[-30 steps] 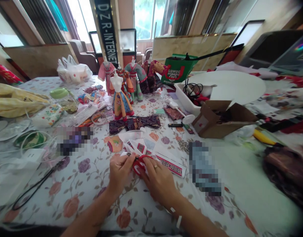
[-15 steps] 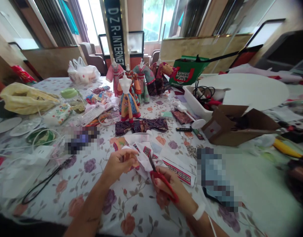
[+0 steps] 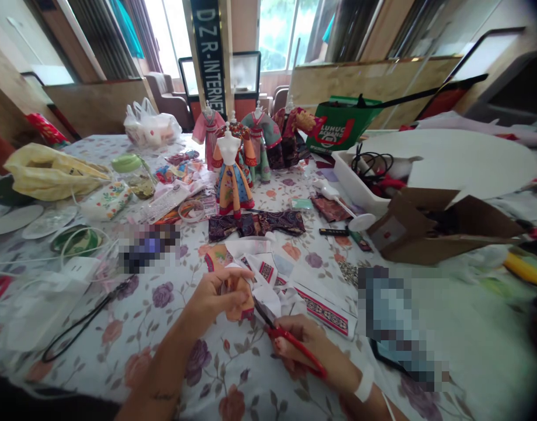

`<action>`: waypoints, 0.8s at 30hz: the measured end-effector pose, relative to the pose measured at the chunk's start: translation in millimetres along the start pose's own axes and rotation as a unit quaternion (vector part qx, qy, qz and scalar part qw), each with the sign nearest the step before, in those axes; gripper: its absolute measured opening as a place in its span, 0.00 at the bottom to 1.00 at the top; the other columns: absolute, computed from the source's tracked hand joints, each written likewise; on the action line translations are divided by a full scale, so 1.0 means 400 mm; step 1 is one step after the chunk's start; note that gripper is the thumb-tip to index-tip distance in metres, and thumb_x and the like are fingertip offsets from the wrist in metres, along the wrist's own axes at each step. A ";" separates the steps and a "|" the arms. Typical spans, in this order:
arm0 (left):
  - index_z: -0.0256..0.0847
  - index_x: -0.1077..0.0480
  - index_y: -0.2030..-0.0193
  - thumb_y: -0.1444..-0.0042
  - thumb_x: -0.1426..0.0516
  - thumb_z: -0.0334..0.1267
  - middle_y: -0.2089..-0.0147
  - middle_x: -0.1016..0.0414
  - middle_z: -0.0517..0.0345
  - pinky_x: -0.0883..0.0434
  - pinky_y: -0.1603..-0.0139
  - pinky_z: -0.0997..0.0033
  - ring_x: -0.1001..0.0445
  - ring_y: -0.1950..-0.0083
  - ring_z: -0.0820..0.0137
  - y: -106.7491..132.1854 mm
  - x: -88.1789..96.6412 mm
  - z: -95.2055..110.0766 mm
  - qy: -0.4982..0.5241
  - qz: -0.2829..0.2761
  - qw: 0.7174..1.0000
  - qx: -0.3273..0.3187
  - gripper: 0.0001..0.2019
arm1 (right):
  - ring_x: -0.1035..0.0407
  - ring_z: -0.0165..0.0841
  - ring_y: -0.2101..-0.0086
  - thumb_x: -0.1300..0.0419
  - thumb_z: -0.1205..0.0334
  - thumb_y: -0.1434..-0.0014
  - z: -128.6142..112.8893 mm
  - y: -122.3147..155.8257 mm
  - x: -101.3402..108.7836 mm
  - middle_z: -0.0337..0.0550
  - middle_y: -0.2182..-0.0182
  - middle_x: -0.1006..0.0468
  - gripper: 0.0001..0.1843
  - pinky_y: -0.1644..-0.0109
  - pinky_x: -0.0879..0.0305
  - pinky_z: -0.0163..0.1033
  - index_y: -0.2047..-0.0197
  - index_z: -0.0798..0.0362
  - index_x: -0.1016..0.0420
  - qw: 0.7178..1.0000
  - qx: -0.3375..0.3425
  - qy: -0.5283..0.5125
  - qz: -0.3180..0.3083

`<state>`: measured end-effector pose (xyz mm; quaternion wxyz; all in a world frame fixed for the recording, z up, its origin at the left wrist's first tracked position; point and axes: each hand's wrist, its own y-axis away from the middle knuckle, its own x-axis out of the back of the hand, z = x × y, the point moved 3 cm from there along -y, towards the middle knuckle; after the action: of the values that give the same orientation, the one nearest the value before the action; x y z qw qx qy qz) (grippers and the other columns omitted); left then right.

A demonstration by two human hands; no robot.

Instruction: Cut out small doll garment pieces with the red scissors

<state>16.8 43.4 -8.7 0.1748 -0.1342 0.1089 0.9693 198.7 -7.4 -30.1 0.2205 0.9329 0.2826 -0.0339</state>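
My left hand (image 3: 213,299) pinches a small orange piece of fabric (image 3: 239,295) with a white edge, lifted just above the flowered tablecloth (image 3: 172,351). My right hand (image 3: 305,348) is closed around red-handled scissors (image 3: 290,340); their dark blades point up-left and meet the lower edge of the fabric. Just beyond the hands lie white fabric strips with red patterned trim (image 3: 312,301).
Small mannequins in colourful dresses (image 3: 233,175) stand at the table's middle back, dark brocade cloth (image 3: 255,223) before them. An open cardboard box (image 3: 430,231) and a white bin (image 3: 360,184) sit to the right. Plastic bags, a jar and cables crowd the left side.
My right hand picked up the scissors and drew back toward me. My left hand lifted the orange fabric piece, and the blades now touch it. The view shifted slightly.
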 end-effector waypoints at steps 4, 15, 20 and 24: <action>0.37 0.27 0.54 0.53 0.35 0.35 0.73 0.32 0.60 0.36 0.78 0.79 0.31 0.74 0.73 -0.002 -0.003 -0.005 0.024 -0.013 1.000 0.007 0.18 | 0.49 0.21 0.87 0.37 0.38 0.52 -0.001 -0.002 -0.002 0.30 0.87 0.39 0.26 0.84 0.54 0.27 0.77 0.54 0.37 1.000 0.010 0.005 -0.011; 0.39 0.25 0.54 0.53 0.34 0.34 0.73 0.32 0.63 0.36 0.75 0.80 0.35 0.75 0.78 -0.002 -0.012 -0.014 0.010 -0.009 1.000 0.004 0.17 | 0.49 0.20 0.88 0.39 0.35 0.53 -0.004 -0.008 -0.011 0.28 0.87 0.41 0.29 0.85 0.54 0.27 0.77 0.54 0.39 0.999 0.029 -0.001 0.014; 0.40 0.25 0.54 0.52 0.35 0.34 0.72 0.32 0.63 0.36 0.72 0.79 0.33 0.73 0.78 -0.001 -0.021 -0.014 -0.004 -0.019 1.000 0.000 0.17 | 0.51 0.20 0.89 0.41 0.33 0.52 -0.006 -0.010 -0.018 0.27 0.88 0.44 0.29 0.86 0.56 0.28 0.78 0.53 0.41 0.998 0.057 0.003 0.020; 0.40 0.25 0.54 0.52 0.35 0.34 0.73 0.33 0.64 0.37 0.72 0.79 0.34 0.73 0.78 0.000 -0.024 -0.017 -0.005 -0.021 1.000 -0.007 0.16 | 0.52 0.20 0.88 0.41 0.33 0.51 -0.003 -0.013 -0.022 0.27 0.88 0.44 0.29 0.86 0.58 0.28 0.78 0.53 0.41 0.997 0.077 0.004 0.026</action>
<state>26.8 38.9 -12.2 0.1953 -0.1326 0.0986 0.9667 188.3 -7.6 -29.3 0.1482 0.9543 0.2556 -0.0459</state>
